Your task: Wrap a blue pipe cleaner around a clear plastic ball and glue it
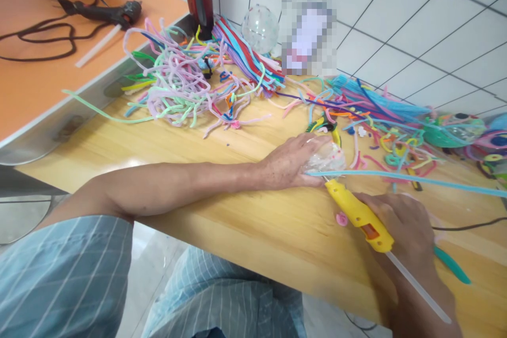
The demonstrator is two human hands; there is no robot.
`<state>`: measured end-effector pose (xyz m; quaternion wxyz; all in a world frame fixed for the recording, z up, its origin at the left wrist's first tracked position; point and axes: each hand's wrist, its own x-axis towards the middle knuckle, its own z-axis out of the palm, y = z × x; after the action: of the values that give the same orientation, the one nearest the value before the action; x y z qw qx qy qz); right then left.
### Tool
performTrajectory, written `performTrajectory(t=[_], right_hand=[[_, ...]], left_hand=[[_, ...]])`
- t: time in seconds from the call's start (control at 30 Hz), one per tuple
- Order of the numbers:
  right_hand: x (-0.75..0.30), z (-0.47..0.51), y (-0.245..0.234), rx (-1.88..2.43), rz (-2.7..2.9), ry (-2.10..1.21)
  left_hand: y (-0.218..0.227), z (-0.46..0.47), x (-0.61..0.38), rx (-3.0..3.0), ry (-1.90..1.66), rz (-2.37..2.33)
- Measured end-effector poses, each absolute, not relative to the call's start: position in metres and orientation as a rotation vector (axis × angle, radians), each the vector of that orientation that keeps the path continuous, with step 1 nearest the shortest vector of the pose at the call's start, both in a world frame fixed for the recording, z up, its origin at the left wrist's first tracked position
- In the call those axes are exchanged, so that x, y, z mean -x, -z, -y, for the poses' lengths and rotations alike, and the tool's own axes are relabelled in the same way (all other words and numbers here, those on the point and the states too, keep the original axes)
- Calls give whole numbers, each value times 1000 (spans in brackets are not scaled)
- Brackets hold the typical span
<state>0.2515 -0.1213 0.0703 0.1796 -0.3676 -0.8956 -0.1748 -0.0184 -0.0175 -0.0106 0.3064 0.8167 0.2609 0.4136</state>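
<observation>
My left hand (291, 161) is closed on a clear plastic ball (328, 156) with small coloured dots, just above the wooden table. A long light-blue pipe cleaner (412, 177) runs from the ball's lower edge off to the right. In my right hand (406, 222) is a yellow hot glue gun (356, 211), its nozzle at the ball beside the pipe cleaner's end. A whitish glue stick (418, 288) juts from the gun's back. Whether the nozzle touches the ball, I cannot tell.
Tangled lilac and green pipe cleaners (178, 82) lie at the back left, beside a coloured bundle (249, 55). Another clear ball (260, 29) stands by the tiled wall. Decorated balls (453, 129) and pipe-cleaner scraps crowd the right. A black glue gun (106, 10) lies on the orange surface.
</observation>
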Motion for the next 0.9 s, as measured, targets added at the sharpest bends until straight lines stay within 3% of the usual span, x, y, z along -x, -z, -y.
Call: performTrajectory(t=[0.9], right_hand=[[-260,117,-68,1005,2594,497]], left_hand=[[13,17,17,-2175,-1096,-702]])
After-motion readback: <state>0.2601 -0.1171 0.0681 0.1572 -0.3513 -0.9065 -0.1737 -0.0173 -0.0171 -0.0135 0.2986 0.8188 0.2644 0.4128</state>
